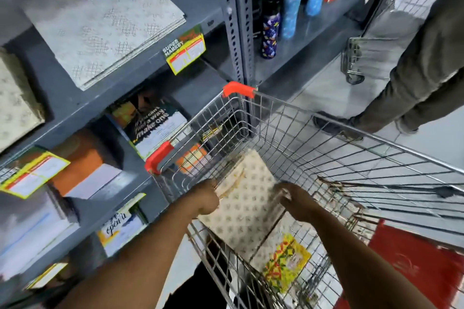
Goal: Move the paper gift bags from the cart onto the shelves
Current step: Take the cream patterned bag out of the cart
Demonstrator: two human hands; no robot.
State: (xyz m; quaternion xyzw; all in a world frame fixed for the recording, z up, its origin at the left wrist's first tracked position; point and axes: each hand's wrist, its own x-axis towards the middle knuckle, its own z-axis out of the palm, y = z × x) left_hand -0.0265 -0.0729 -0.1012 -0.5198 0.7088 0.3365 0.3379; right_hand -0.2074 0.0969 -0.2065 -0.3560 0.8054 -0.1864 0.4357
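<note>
A cream paper gift bag (247,206) with a small repeating motif lies tilted inside the wire cart (364,155). My left hand (204,198) is closed on its left edge by the handles. My right hand (295,199) holds its right edge. Under it in the cart lie a yellow floral bag (286,263) and more pale bags. On the grey shelf (75,105) at upper left rests a stack of flat pale patterned bags (105,22); another pale stack (15,105) sits at the far left.
Lower shelves hold notebooks (150,125) and cards, with yellow price tags (185,50) on the edges. Bottles (271,32) stand on the right-hand shelf. A person's legs (406,98) and a second cart (356,57) stand in the aisle beyond. A red panel (414,263) lies at lower right.
</note>
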